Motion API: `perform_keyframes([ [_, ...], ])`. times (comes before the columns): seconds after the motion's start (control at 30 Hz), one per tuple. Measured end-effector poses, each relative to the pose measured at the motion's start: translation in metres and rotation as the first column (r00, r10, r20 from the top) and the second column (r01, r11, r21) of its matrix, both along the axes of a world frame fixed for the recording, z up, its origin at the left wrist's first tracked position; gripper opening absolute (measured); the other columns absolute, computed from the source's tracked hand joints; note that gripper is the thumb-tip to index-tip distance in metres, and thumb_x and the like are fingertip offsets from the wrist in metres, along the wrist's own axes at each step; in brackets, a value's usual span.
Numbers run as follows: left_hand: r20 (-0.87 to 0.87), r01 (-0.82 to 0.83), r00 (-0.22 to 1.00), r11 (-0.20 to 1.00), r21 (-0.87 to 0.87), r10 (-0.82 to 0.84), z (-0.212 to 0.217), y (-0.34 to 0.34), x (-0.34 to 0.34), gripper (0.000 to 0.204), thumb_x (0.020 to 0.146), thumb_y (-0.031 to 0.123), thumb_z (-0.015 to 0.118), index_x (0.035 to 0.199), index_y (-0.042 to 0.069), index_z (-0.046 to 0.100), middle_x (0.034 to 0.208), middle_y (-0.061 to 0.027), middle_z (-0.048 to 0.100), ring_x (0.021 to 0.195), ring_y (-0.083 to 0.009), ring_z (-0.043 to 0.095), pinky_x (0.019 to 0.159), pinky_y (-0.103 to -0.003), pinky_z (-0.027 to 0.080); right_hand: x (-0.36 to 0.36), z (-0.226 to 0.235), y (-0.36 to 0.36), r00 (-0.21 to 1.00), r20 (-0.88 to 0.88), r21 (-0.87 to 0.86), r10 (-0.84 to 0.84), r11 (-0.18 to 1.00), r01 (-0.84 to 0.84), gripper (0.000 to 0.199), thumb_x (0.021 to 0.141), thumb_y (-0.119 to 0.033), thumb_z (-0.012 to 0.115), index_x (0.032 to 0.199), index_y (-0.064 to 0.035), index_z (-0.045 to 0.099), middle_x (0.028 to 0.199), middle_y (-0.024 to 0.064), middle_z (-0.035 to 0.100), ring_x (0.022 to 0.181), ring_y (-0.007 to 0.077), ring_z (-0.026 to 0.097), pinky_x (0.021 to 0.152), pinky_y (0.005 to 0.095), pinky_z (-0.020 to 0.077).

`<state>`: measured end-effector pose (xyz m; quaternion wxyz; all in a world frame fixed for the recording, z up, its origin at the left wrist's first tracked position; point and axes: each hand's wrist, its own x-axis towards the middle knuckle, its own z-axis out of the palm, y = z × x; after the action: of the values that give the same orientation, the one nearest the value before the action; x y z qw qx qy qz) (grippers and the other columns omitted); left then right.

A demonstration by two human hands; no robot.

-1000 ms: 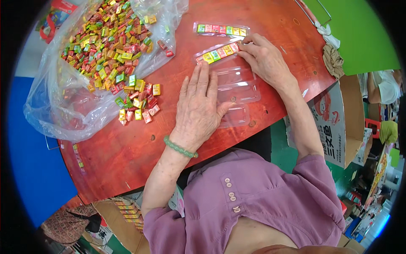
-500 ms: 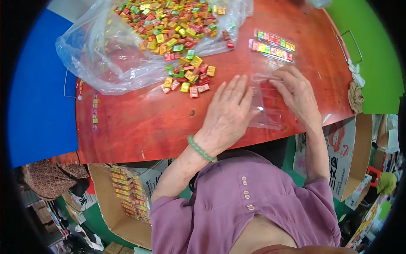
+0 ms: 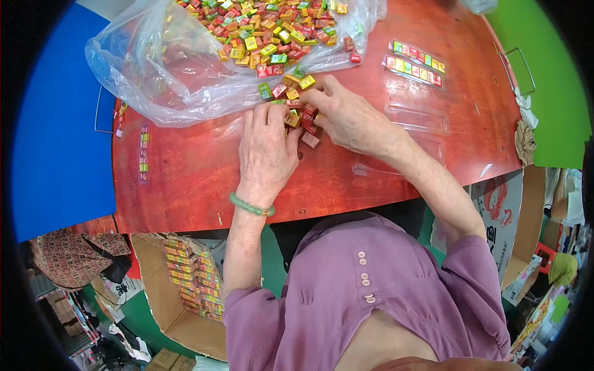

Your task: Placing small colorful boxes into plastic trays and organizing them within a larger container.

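My left hand (image 3: 267, 148) lies flat on the red table (image 3: 185, 179), fingertips touching a small cluster of loose wrapped candies (image 3: 296, 117). My right hand (image 3: 346, 114) reaches across beside it, fingers curled over the same candies; whether it grips one I cannot tell. A green bead bracelet (image 3: 250, 206) circles my left wrist. Just beyond the hands a clear plastic bag (image 3: 161, 68) lies open, with a big heap of colourful candies (image 3: 272, 25) on it.
Two filled candy strips (image 3: 416, 63) lie at the table's far right, and empty clear plastic trays (image 3: 417, 117) sit nearer. Another candy strip (image 3: 143, 151) lies at the left edge. A cardboard box of packed candies (image 3: 192, 278) stands below the table.
Both hands left the clear trays on the right and moved left to the loose candies by the bag. The view has shifted with them.
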<state>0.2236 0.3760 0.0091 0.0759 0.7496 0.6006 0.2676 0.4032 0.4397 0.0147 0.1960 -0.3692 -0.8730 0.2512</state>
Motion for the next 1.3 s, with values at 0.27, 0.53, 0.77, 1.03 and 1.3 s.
perform_keyframes([
  [0.27,0.074,-0.108,0.992,0.986,0.129,0.099,-0.004,-0.025,-0.024,0.021,0.08,-0.002,0.069,0.099,-0.001,0.062,0.107,-0.0185,0.057,0.096,-0.0342,0.059,0.079,-0.044,0.05,-0.006,0.007,-0.02,0.987,-0.151,-0.165,0.051,0.983,-0.076,0.023,0.085,-0.002,0.066,0.107,0.0011,0.062,0.105,0.0166,0.057,0.093,0.0356,0.062,0.081,0.0407,0.0518],
  [0.53,0.411,-0.074,0.901,0.983,-0.17,0.139,0.006,-0.058,-0.032,0.017,0.085,0.0,0.067,0.1,-0.004,0.061,0.099,-0.0172,0.058,0.077,-0.0316,0.061,0.066,-0.038,0.05,0.002,0.006,-0.019,0.998,-0.056,-0.045,0.038,0.998,-0.04,0.016,0.086,-0.01,0.069,0.094,0.0015,0.063,0.093,0.0158,0.059,0.086,0.0328,0.064,0.074,0.0401,0.0506],
  [0.77,0.239,-0.175,0.939,0.942,-0.288,0.247,0.014,-0.063,-0.026,0.015,0.091,0.012,0.065,0.097,-0.002,0.063,0.087,-0.016,0.058,0.076,-0.0365,0.062,0.064,-0.043,0.048,-0.002,0.016,-0.019,0.983,0.094,-0.192,-0.157,0.966,0.173,0.019,0.087,-0.015,0.07,0.097,-0.0002,0.066,0.074,0.0157,0.065,0.074,0.0324,0.066,0.067,0.0397,0.0501],
  [1.03,0.209,-0.227,0.944,0.962,-0.155,0.256,0.005,-0.069,-0.042,0.029,0.097,0.019,0.058,0.075,0.0,0.056,0.073,-0.0166,0.053,0.067,-0.0384,0.056,0.059,-0.046,0.043,0.014,0.023,-0.017,0.991,0.075,-0.227,0.11,0.97,-0.091,0.023,0.086,-0.009,0.067,0.107,-0.0018,0.066,0.107,0.0132,0.058,0.095,0.0261,0.062,0.08,0.0375,0.0509],
  [1.3,-0.165,-0.235,0.961,0.97,-0.063,0.222,0.002,-0.074,-0.028,0.037,0.093,0.028,0.063,0.066,0.004,0.057,0.069,-0.0138,0.055,0.062,-0.0339,0.06,0.052,-0.046,0.046,0.011,0.019,-0.017,0.967,0.105,-0.241,0.231,0.949,-0.201,0.031,0.081,-0.006,0.071,0.112,-0.0048,0.066,0.106,0.011,0.057,0.092,0.0271,0.062,0.08,0.0374,0.0508],
])
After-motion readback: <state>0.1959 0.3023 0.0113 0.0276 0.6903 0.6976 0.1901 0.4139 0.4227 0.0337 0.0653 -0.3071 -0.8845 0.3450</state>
